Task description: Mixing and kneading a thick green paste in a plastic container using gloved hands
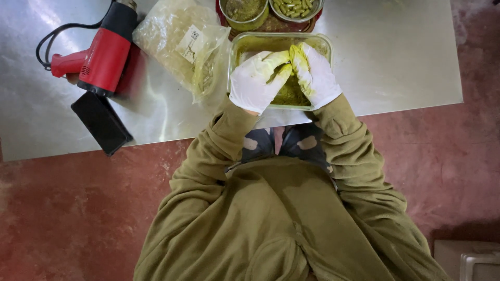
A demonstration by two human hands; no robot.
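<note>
Both my hands wear white gloves stained yellow-green and meet over a rectangular glass dish [237, 44] that holds a green-brown mash [289, 94]. My left hand [256, 80] is curled, its fingers pressed against those of my right hand [313, 75]. The fingertips of both close together on something between them, which the gloves hide. The dish stands at the near edge of a steel table [396, 57].
A red and black heat gun [104, 52] with a cable lies at the left, a black flat case [101, 122] beside it. A clear plastic bag [182, 41] of pale material lies left of the dish. Behind stand two round bowls [245, 13] on a dark red tray.
</note>
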